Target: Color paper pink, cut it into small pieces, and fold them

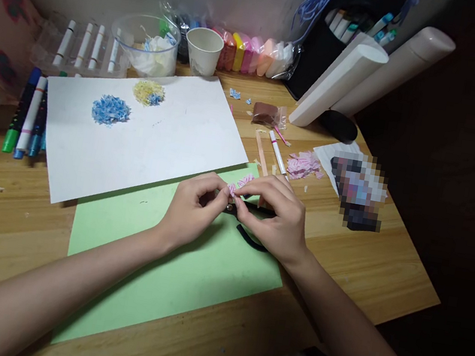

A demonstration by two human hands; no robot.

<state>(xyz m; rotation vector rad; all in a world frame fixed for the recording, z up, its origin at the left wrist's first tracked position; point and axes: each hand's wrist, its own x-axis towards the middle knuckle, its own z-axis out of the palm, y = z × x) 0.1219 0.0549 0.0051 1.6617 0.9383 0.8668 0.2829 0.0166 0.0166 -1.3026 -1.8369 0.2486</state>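
Between the fingertips of both hands is a small pink-and-white striped paper piece (232,190). My left hand (195,204) pinches it from the left, and my right hand (279,212) from the right. Just behind the fingers lies another striped pink paper piece (246,180). Under my right hand rest black-handled scissors (250,239), partly hidden by it. Both hands are above a green sheet (135,270). Overlapping its far edge is a white sheet (145,156), which carries a blue crumpled-paper cluster (111,110) and a yellow one (148,92) with some blue.
Pink paper scraps (304,165), a white marker (278,153) and a brown clay packet (269,114) lie beyond my right hand. A paper cup (203,51), a clear tub (144,50) and colored clay packs (253,54) line the wall. Markers (30,113) lie at left.
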